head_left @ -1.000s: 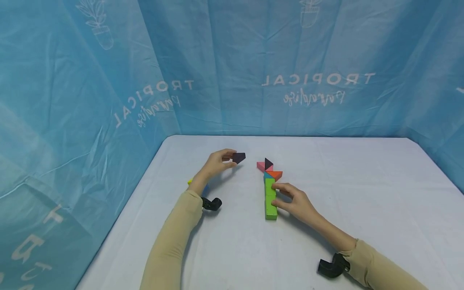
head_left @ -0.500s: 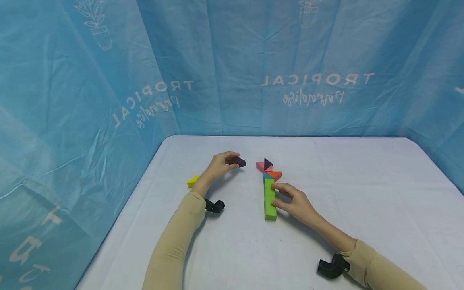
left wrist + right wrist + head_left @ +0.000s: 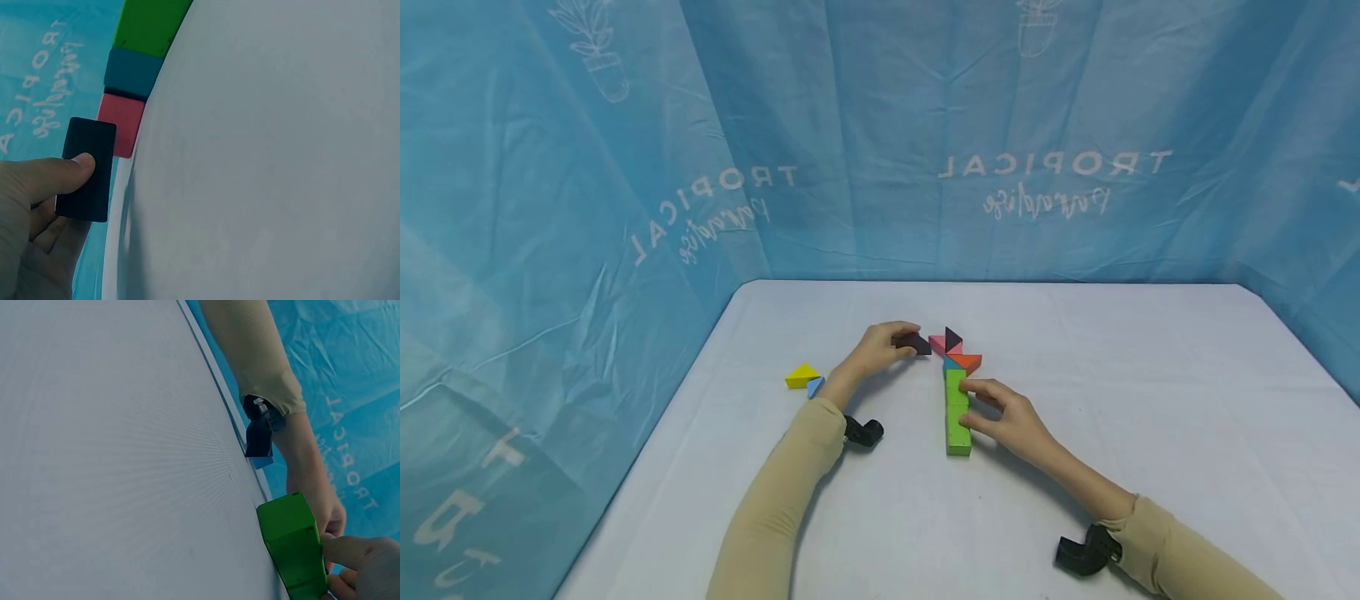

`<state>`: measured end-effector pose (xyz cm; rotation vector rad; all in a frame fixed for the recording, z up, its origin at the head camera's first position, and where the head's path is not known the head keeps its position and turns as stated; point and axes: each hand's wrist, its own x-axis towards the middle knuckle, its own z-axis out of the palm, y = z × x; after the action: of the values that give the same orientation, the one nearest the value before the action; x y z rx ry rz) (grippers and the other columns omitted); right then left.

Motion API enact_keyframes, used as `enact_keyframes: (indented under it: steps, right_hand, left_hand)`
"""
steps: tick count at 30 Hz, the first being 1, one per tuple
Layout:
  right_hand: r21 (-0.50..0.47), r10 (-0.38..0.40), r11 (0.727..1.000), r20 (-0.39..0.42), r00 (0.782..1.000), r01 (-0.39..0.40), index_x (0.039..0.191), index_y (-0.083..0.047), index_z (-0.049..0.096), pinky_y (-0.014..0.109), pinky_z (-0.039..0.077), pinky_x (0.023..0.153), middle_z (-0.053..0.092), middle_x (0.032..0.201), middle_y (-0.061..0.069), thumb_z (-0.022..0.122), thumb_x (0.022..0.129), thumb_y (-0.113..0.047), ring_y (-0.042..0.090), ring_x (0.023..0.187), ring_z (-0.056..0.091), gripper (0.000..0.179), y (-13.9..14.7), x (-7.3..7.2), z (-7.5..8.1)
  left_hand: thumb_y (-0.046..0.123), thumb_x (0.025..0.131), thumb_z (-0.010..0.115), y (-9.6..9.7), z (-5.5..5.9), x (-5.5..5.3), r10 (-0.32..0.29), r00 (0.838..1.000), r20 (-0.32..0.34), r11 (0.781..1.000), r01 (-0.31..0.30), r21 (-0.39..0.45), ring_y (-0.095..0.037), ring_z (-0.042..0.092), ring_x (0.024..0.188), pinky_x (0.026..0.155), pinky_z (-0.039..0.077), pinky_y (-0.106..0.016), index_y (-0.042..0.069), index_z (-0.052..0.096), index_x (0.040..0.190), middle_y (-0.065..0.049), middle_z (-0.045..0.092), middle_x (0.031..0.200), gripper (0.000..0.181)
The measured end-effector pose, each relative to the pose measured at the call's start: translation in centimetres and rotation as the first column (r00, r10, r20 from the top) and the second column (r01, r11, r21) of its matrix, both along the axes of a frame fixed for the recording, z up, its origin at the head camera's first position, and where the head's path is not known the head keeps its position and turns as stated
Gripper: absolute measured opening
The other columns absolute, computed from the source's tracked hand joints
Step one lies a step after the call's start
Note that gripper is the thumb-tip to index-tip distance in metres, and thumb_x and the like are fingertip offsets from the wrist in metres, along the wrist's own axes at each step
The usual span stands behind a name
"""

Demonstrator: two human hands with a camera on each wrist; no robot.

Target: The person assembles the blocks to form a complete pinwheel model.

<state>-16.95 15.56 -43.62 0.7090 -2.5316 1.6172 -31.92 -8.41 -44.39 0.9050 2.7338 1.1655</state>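
Observation:
My left hand (image 3: 878, 350) pinches a dark, nearly black wooden block (image 3: 917, 342) between thumb and fingers, just left of a small row of blocks. In the left wrist view the thumb lies across its face. The row starts at the far end with pink triangular blocks (image 3: 937, 344) and a black triangular block (image 3: 952, 340). Below them come an orange triangular block (image 3: 967, 362) and a teal block (image 3: 951, 365), then green blocks (image 3: 957, 421) in line. My right hand (image 3: 1011, 414) rests its thumb and index fingertips, spread apart, against the green blocks' right side.
A yellow triangular block (image 3: 802, 377) and a small blue block (image 3: 815, 387) lie left of the left forearm. A white cloth covers the table (image 3: 1150, 400). Blue printed curtains (image 3: 880, 208) hang behind it and at the sides.
My left hand has moved right and slightly nearer with the dark block, closing on the pink blocks. The yellow and blue blocks now show beside the forearm. My right hand has stayed put.

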Motion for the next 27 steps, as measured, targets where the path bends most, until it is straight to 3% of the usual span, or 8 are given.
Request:
enact_keyframes:
  steps: [10,27]
  right_hand:
    - [-0.001,0.005,1.0,0.014,1.0,-0.005,0.126,0.006,0.054,0.047,0.041,0.098,0.056,0.124,0.021,0.073,0.082,-0.002,0.036,0.119,0.05,0.049,0.1,0.0,0.1]
    - [-0.009,0.022,1.0,0.005,1.0,-0.022,0.126,0.007,0.053,0.047,0.04,0.099,0.055,0.124,0.023,0.072,0.082,-0.002,0.039,0.119,0.049,0.049,0.1,0.0,0.1]
  left_hand:
    - [0.009,0.088,0.068,1.3,-0.5,0.3,0.029,0.999,0.024,0.997,-0.027,-0.075,-0.021,0.056,0.113,0.096,0.045,-0.03,0.002,0.057,0.129,-0.011,0.059,0.125,0.043]
    - [0.012,0.085,0.071,2.0,-1.2,0.5,0.022,1.0,0.011,0.999,-0.022,-0.036,-0.024,0.058,0.11,0.094,0.046,-0.032,0.001,0.056,0.129,-0.013,0.059,0.124,0.048]
